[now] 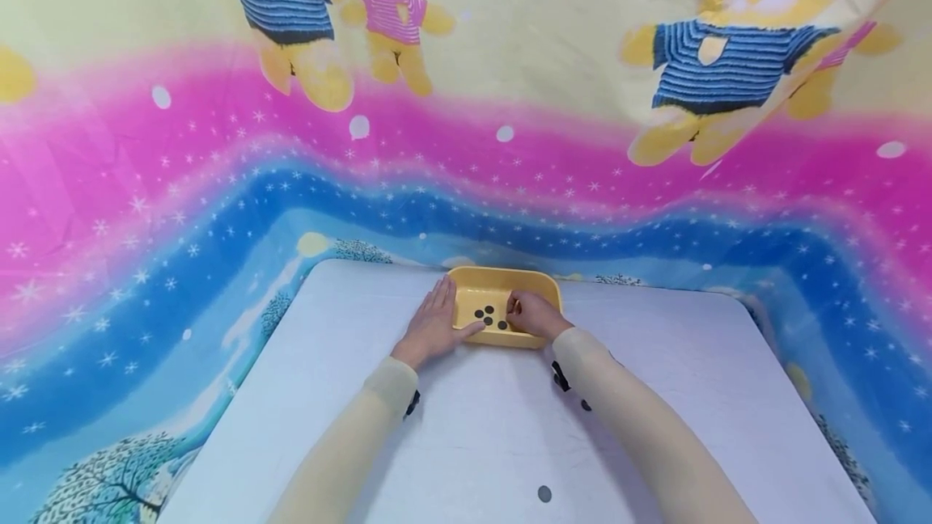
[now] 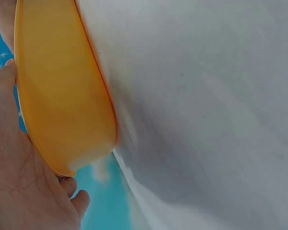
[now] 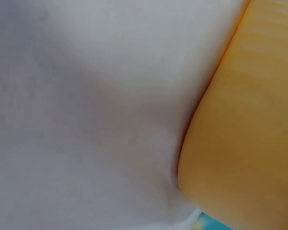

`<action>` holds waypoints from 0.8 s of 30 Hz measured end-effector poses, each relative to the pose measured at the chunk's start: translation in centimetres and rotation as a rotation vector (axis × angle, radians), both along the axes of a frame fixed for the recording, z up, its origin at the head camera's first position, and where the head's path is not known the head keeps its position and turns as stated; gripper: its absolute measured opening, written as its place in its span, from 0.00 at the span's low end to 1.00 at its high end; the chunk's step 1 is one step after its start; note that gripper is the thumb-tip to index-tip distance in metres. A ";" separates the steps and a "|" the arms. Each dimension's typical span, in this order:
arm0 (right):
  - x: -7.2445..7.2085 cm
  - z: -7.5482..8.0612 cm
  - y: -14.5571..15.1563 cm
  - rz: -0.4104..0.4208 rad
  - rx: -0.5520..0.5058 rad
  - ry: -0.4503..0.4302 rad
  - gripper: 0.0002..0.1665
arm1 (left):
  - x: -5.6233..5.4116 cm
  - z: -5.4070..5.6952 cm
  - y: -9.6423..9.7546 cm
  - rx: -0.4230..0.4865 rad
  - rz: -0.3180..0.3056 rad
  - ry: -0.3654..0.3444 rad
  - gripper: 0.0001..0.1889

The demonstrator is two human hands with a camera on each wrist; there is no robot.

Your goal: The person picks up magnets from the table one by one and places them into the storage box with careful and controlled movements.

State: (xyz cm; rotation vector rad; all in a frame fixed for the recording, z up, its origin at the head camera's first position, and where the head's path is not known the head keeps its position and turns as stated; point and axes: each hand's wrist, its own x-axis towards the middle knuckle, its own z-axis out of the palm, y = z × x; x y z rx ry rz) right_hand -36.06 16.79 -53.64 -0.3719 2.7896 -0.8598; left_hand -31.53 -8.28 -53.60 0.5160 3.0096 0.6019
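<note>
A yellow plastic tray (image 1: 502, 340) with rounded corners stands at the far edge of the white table. Several small dark round discs (image 1: 489, 310) lie on its floor. At the tray's near left corner, my left hand (image 1: 431, 330) holds it, thumb over the front rim and fingers along the left side. In the left wrist view the same hand (image 2: 29, 158) lies against the tray's rim, with fingertips past its end. My right hand (image 1: 535, 315) reaches into the tray's right half, its fingers curled close to the discs. Whether anything is pinched in it is hidden.
One grey disc (image 1: 544, 494) lies on the white table (image 1: 466, 443) near the front. Another dark round piece (image 1: 586, 405) shows beside the right forearm. A patterned cloth (image 1: 466, 184) with bears and snowflakes hangs behind the table and along its sides.
</note>
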 end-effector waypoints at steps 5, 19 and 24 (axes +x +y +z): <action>0.1 0.0 0.1 0.006 -0.024 0.062 0.04 | -0.1 -0.1 0.1 0.002 -0.003 -0.002 0.64; 1.6 0.9 0.5 0.034 -0.107 0.221 0.04 | -0.1 -0.2 0.0 -0.004 -0.001 -0.012 0.63; 2.5 1.7 1.3 0.042 -0.100 0.269 0.05 | -0.2 0.0 -0.1 -0.003 -0.004 0.000 0.66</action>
